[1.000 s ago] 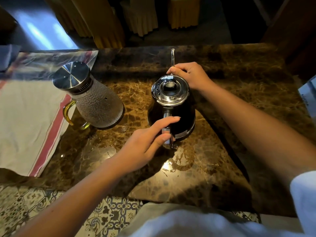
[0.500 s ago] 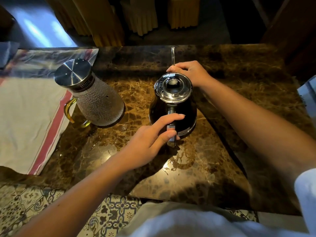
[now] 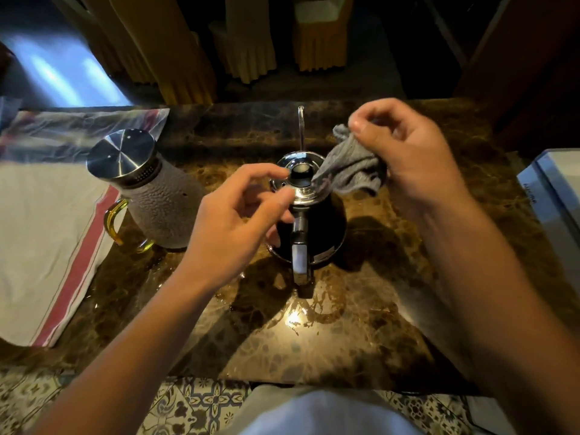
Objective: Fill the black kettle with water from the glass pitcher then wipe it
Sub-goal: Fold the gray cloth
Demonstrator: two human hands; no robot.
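The black kettle [image 3: 326, 227] stands mid-table with its chrome lid [image 3: 301, 186] on, its thin spout pointing away and its handle toward me. My right hand [image 3: 408, 158] grips a crumpled grey cloth [image 3: 348, 174] just above the lid's right side; the cloth's lower edge touches the lid. My left hand [image 3: 232, 221] hovers over the kettle's left side with fingers loosely curled, holding nothing. The glass pitcher [image 3: 160, 202], with a steel cap and a yellow handle, stands to the left of the kettle.
A white towel with a red stripe [image 3: 47, 240] covers the table's left part. The brown marble table [image 3: 329, 334] has wet spots near the kettle. A pale box [image 3: 555, 196] sits at the right edge. Yellow-draped chairs stand beyond the far edge.
My right hand has lifted off the far side of the kettle and now holds a grey cloth at the lid. My left hand has risen from the handle to beside the lid.
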